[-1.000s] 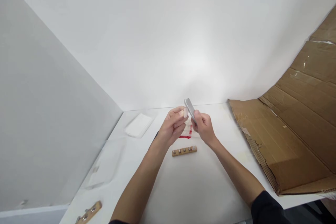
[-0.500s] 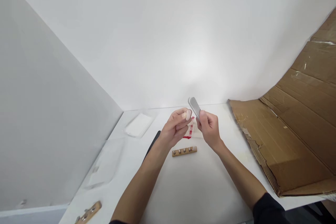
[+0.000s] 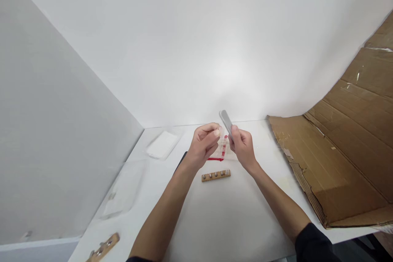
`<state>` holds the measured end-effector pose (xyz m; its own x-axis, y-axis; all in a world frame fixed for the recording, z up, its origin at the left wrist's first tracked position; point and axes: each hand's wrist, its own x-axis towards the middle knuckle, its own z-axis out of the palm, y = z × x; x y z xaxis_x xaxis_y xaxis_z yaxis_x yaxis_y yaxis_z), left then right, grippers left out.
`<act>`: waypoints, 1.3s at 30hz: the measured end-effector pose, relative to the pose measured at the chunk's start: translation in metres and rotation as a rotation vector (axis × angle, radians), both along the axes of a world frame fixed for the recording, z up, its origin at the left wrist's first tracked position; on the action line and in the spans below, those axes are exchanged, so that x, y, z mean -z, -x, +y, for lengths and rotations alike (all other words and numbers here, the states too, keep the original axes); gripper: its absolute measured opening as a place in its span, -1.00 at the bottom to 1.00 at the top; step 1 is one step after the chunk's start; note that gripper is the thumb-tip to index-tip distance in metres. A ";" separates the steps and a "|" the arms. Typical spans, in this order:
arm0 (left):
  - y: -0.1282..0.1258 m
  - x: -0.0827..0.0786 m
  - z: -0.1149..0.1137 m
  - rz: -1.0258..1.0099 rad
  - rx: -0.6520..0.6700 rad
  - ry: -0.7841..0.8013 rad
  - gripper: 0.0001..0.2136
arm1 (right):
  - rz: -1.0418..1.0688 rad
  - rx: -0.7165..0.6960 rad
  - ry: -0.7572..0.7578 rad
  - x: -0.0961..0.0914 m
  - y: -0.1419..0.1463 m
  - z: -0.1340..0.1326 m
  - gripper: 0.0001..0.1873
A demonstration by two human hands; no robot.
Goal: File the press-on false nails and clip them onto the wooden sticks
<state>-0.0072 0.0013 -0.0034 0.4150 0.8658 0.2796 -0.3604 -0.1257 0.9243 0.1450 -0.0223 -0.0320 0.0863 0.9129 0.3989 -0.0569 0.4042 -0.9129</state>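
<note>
My left hand (image 3: 203, 144) pinches a small translucent false nail (image 3: 220, 130) between thumb and fingers, above the table. My right hand (image 3: 242, 145) grips a flat grey nail file (image 3: 226, 120) with a rounded end, which tilts up and to the left. A small gap separates the file from the false nail. Below both hands lies a wooden nail stand (image 3: 215, 176) with a row of metal studs; a clear piece sits at its right end. Behind the hands is a clear plastic bag (image 3: 223, 152) with red print, partly hidden by the left hand.
A second wooden stand (image 3: 104, 247) lies at the near left. Clear plastic packaging (image 3: 124, 190) and a packet of white sheets (image 3: 162, 145) are along the left. A dark object (image 3: 180, 162) is mostly hidden by my left forearm. Bent cardboard (image 3: 337, 163) covers the right side.
My left hand has turned, so the false nail is now seen more from the side and partly behind the thumb. The right hand with the file has shifted slightly up and left.
</note>
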 end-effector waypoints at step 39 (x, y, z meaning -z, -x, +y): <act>-0.009 -0.002 -0.009 0.055 -0.155 -0.112 -0.65 | -0.054 -0.046 -0.032 -0.010 -0.025 0.012 -0.27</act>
<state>0.0014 -0.0077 -0.0012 0.2960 0.8853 0.3586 -0.2783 -0.2792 0.9190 0.1702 -0.0103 -0.0218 0.0218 0.9022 0.4309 -0.0268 0.4313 -0.9018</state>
